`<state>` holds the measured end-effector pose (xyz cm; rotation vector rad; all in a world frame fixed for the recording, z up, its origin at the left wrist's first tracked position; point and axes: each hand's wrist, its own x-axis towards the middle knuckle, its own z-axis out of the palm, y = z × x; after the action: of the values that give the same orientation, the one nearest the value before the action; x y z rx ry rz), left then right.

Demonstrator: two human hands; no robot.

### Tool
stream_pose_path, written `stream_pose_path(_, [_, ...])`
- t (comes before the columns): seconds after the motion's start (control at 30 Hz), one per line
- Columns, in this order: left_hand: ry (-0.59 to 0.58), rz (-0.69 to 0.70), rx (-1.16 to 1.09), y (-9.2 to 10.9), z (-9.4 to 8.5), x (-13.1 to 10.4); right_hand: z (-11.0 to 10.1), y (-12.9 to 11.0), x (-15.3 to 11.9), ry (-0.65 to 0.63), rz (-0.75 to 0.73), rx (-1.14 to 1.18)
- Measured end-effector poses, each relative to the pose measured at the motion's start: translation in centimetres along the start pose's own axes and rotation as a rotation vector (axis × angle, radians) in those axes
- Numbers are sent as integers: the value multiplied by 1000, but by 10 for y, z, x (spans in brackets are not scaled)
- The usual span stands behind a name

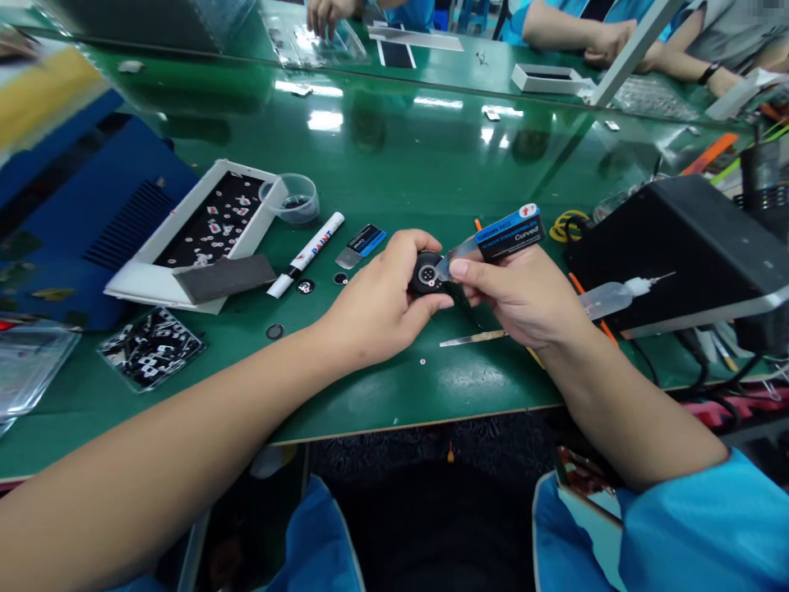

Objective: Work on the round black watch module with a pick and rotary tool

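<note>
Clasped by left hand, round black device, pinched by right hand, blade marked Curved, tip set at device's edge.

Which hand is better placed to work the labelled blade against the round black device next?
Right, probably: the right hand grips the labelled blade, tip at the round black device, which the left hand holds.
</note>
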<state>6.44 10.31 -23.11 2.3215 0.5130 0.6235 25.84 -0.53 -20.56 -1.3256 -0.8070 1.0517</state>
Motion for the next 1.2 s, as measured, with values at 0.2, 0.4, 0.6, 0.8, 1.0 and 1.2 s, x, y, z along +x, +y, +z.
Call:
stream_pose_path(0.2, [15,-14,38,1,2,-2,3,1,-2,38,-54,-39])
stream_pose_path(0.4, [13,6,22,0,3,-2,5,0,-1,0,-82,-23])
stream_pose_path(0.6, [8,19,17,-1,1,-1,5,-1,-2,-14,-82,-24])
stream_pose_path(0.8, [18,47,19,-3,0,0,4,-1,-2,-47,-102,-7])
stream_pose_path(1.0, [-2,37,32,-3,-2,1,4,-1,-2,-32,-88,-42])
stream_pose_path(1.2, [6,76,15,-3,0,0,5,0,-2,-43,-103,-24])
